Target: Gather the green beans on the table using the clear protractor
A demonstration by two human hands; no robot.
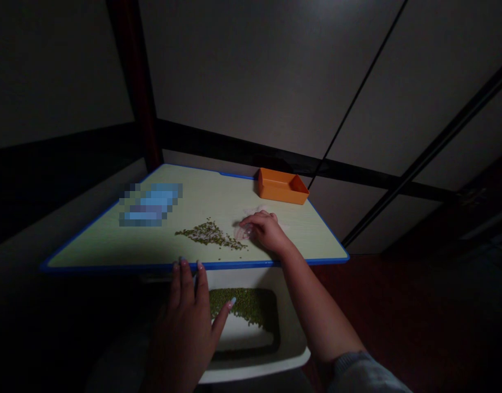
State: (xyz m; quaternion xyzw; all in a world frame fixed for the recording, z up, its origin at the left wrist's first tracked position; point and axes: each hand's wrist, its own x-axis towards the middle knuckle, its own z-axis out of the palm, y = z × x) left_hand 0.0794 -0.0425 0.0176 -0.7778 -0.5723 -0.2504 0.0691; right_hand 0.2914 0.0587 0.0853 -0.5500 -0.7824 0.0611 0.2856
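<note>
My right hand (265, 230) rests on the pale green tabletop (243, 196) with curled fingers, pinching a thin clear plastic sheet (240, 233). A loose triangular scatter of green mung beans (210, 234) lies just left of that hand, with a few stray beans around it. My left hand (185, 322) is at the table's near edge, its spread fingertips at the blue rim (112, 266). Its thumb reaches over a white tray (255, 371) below the table, which holds a heap of mung beans (243, 305).
An orange rectangular tray (281, 186) stands at the table's far edge. A pixelated blue object (150, 204) lies on the left of the tabletop. Dark panelled walls with black frame bars rise behind the table, and a dark red floor (377, 305) lies to the right.
</note>
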